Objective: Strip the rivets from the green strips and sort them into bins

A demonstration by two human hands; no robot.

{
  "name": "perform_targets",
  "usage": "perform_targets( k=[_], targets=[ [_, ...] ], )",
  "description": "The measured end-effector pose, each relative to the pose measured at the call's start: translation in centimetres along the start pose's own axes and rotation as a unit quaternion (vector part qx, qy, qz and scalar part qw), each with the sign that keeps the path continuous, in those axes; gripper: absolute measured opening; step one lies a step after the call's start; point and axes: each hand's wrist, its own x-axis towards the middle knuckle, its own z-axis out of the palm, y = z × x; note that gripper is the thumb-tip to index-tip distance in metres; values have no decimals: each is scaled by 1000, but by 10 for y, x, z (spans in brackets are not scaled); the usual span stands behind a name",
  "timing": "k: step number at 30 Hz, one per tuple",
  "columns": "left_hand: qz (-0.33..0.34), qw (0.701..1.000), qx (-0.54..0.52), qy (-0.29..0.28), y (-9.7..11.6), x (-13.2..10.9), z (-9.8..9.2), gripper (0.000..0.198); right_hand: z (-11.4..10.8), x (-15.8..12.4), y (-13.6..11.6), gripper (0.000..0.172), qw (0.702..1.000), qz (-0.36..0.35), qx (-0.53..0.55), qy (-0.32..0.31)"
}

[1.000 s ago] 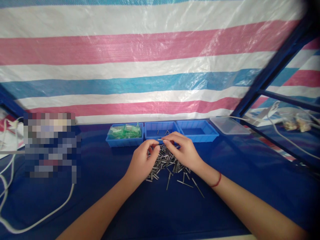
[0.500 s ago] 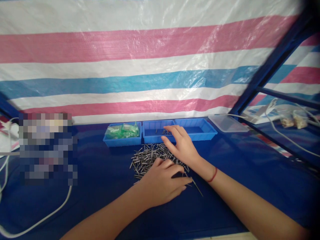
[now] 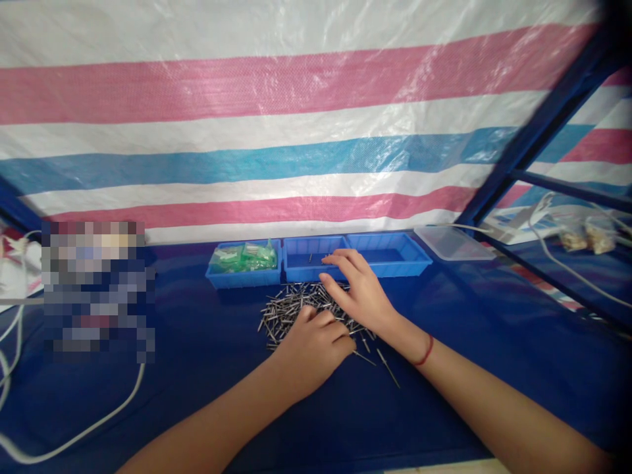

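A heap of thin metal blind rivets [image 3: 281,313] lies on the blue table in front of the blue bins. My left hand [image 3: 318,345] is low at the near side of the heap, its fingers curled in and their tips hidden beneath it. One rivet [image 3: 365,359] shows right beside its knuckles, and another loose rivet [image 3: 388,367] lies to the right. Over the far right of the heap, my right hand [image 3: 363,293] has its thumb and fingers apart, fingertips above the front wall of the middle bin [image 3: 301,268]. A few rivets lie inside that bin.
Green plastic packets fill the left bin [image 3: 244,280]. The right bin [image 3: 390,263] adjoins the middle one, with a clear plastic lid [image 3: 454,243] beyond it. A white cable [image 3: 99,431] loops at left near a blurred-out area. A striped sheet [image 3: 247,164] hangs behind.
My left hand's fingers have drawn in from a stretched position towards the palm. My right hand stays nearly in place over the bin's front edge.
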Motion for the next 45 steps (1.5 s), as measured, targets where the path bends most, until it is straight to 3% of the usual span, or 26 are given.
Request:
perform_targets(
  k=[6, 14, 24, 30, 39, 42, 45],
  targets=[
    [-26, 1000, 10, 6, 2, 0, 1, 14, 0, -1, -1, 23, 1000, 2, 7, -2],
    [-67, 997, 14, 34, -1, -1, -9, 32, -2, 0, 2, 23, 1000, 1, 13, 5],
    [-232, 968, -33, 91, -39, -5, -12, 31, -3, 1, 5, 19, 1000, 12, 26, -7],
    [-243, 948, -124, 164, -50, -7, -14, 31, -4, 2, -5, 12, 991, -24, 102, -78],
    [-205, 942, -193, 185, -44, -6, -18, 25, -2, -1, -11, 14, 975, 16, 192, -107],
    [-259, 905, -252, 225, -39, -4, -13, 28, -2, -2, -12, 13, 971, 52, 210, -102],
    [-331, 838, -350, 258, -36, -2, -8, 38, 0, -3, -15, 13, 961, 95, 243, -94]
  ],
)
